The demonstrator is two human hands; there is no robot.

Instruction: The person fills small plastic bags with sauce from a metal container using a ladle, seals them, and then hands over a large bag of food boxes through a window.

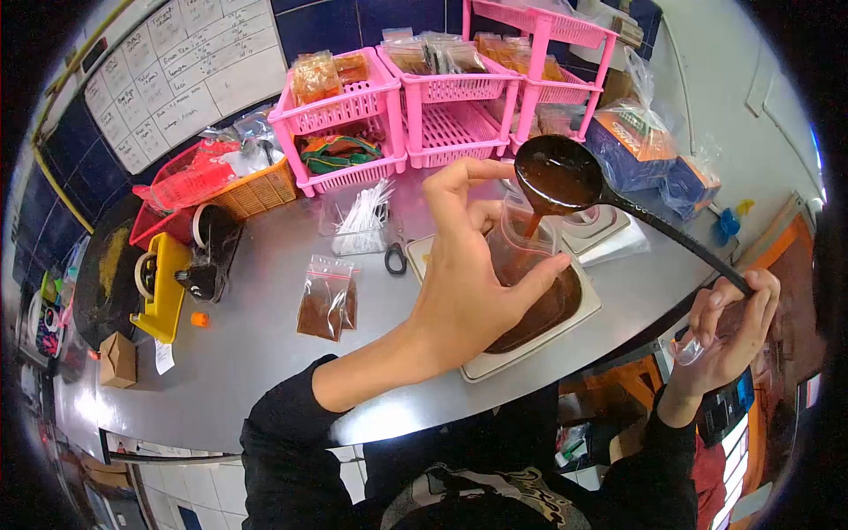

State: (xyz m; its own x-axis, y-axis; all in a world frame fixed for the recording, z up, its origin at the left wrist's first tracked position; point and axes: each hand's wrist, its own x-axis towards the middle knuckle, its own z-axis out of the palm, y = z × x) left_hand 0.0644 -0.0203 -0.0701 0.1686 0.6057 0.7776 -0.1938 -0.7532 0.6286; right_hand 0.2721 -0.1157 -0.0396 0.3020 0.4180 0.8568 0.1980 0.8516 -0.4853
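My left hand is wrapped round a clear plastic cup above a metal container of brown sauce. My right hand grips the end of a black ladle and also has a small clear plastic piece against its palm. The ladle's bowl is tilted at the cup's rim, and brown liquid runs from it into the cup. Two filled sachets of brown sauce lie on the metal table to the left of my left forearm.
Pink racks with packets line the wall. White sticks fill a clear box beside black scissors. A yellow tape dispenser, an orange basket and bagged blue boxes also stand on the table.
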